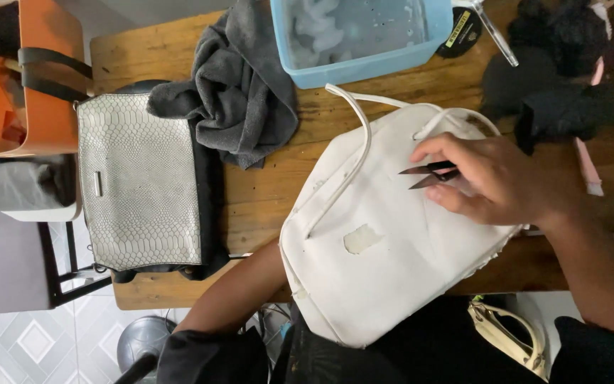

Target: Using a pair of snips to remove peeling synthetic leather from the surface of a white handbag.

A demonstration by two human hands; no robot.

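Resting on the white handbag (392,263), your right hand (495,181) is closed around small thread snips (429,174), blades pointing left. Your left forearm goes under the bag, hand hidden. A silver purse (140,181) lies far left.

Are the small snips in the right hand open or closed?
Open: the snips in the right hand show two dark blades spread apart, tips separated, above the white bag.
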